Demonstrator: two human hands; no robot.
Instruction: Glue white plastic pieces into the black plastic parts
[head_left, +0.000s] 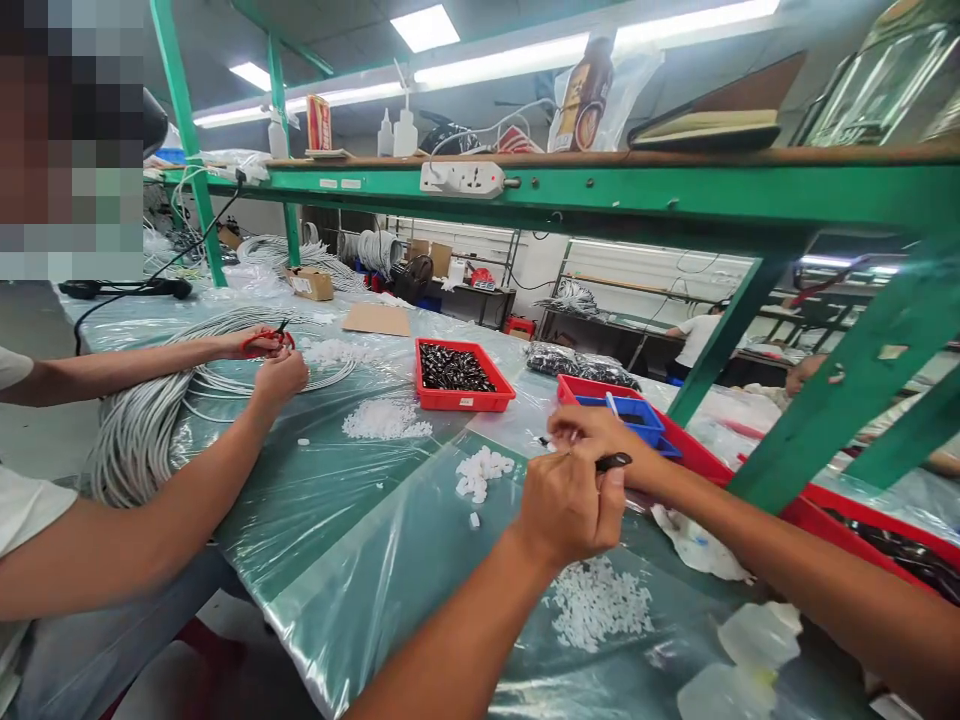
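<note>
My left hand [571, 508] is closed in a fist above the plastic-covered table. A glossy black piece with a rounded end [615, 462] sticks out between its thumb and fingers; the rest of it is covered. Right behind it, my right hand [600, 432] has its fingers bent together, and what they hold is hidden. A small dark tip shows beside those fingertips. Below my hands lies a spread of tiny white pieces [600, 603]. Larger white pieces [481, 472] are heaped to the left of my hands. A blue tray [651, 434] stands just beyond my right wrist.
A red tray [465, 402] of glossy black parts stands farther back, near another white pile [386, 420]. At left, a co-worker's hands [279, 365] hold red-handled scissors [259, 343] over coiled grey cable [139, 440]. Green shelf posts [847, 400] and a red bin [817, 520] flank my right arm.
</note>
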